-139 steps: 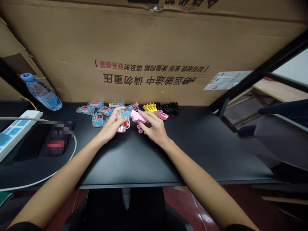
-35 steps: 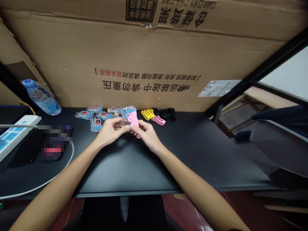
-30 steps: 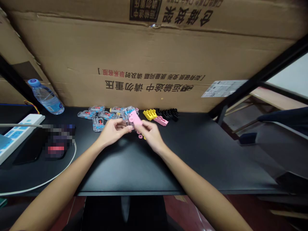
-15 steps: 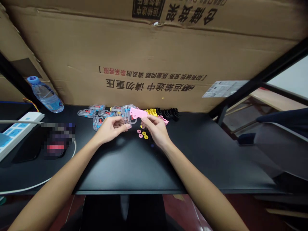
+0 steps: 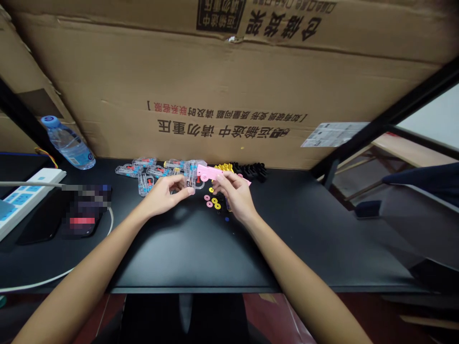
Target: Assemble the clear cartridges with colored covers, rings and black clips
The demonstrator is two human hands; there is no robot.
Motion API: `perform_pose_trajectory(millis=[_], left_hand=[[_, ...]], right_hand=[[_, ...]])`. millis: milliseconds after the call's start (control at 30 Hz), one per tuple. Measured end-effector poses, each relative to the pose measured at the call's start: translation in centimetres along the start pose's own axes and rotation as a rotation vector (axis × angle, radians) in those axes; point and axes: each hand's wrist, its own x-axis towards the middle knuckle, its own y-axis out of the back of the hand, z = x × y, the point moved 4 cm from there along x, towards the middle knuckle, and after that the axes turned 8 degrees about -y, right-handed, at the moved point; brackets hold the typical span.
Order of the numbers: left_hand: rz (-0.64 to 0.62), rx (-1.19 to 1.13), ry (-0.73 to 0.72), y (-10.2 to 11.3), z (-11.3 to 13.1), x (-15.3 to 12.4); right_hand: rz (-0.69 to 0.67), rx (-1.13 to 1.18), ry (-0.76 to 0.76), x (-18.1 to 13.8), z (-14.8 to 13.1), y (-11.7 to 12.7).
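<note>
My left hand (image 5: 165,195) pinches the clear toy (image 5: 189,180) between thumb and fingers, holding it up over the worktop (image 5: 197,253) with its loop toward my right. My right hand (image 5: 237,197) pinches the pink part (image 5: 208,173) by its right end. The part's left end meets the toy's upper edge in my view; whether they are joined I cannot tell. Below, between my hands, pink discs (image 5: 209,204) and yellow discs (image 5: 217,206) lie flat, with a blue bit (image 5: 227,219) nearer me. Beyond my left hand, other clear toys (image 5: 146,184) lie against and near one another. Behind my right hand are yellow parts (image 5: 225,167), partly hidden, and black parts (image 5: 253,170) beside them, just in front of the carton (image 5: 229,71). Well to my left, a bottle (image 5: 70,143) leans beyond the power strip (image 5: 32,203).
</note>
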Motion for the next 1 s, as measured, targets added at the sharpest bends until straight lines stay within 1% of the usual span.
perform_pose_trajectory(millis=[67,200,233,300,433,500,600,633,700,733,800,833,933,1000], left_hand=[[-0.002,-0.003,0.004,-0.1,0.0,0.0],[0.010,-0.059,0.000,-0.3,0.2,0.0],[0.018,-0.060,0.003,-0.3,0.2,0.0],[0.034,-0.055,0.013,-0.2,0.2,0.0],[0.043,-0.062,0.020,-0.3,-0.2,0.0],[0.043,-0.057,0.031,-0.4,-0.5,0.0],[0.022,-0.054,0.031,-0.4,-0.5,-0.1],[0.023,-0.053,0.028,-0.4,-0.5,-0.1],[0.030,-0.048,0.022,-0.3,-0.4,-0.1],[0.026,-0.045,0.020,-0.3,-0.4,0.0],[0.014,-0.034,0.017,-0.3,-0.4,0.0],[0.015,-0.029,0.015,-0.4,-0.4,0.0],[0.034,-0.011,0.007,-0.5,-0.6,-0.1],[0.025,0.015,-0.003,-0.8,-0.6,-0.1]], right_hand=[[-0.023,-0.066,0.031,-0.4,-0.1,-0.6],[-0.142,-0.243,0.091,-1.1,-0.4,-2.1],[-0.154,-0.247,0.095,-1.2,-0.5,-2.3],[-0.090,-0.208,0.112,-1.1,-0.9,-2.1],[-0.143,-0.239,0.099,-0.9,-1.2,-2.2],[-0.105,-0.219,0.107,-0.8,-1.3,-1.9],[-0.186,-0.245,0.068,-0.9,-1.2,-2.2],[-0.182,-0.247,0.062,-0.9,-1.2,-2.1],[-0.116,-0.229,0.077,-1.0,-1.3,-1.8],[-0.125,-0.231,0.070,-1.0,-1.2,-1.8],[-0.200,-0.240,0.028,-1.1,-0.9,-2.1],[-0.210,-0.237,0.015,-1.2,-0.7,-2.1],[-0.115,-0.201,0.033,-1.1,-0.5,-1.9],[-0.165,-0.215,0.022,-1.2,-0.2,-2.3]])
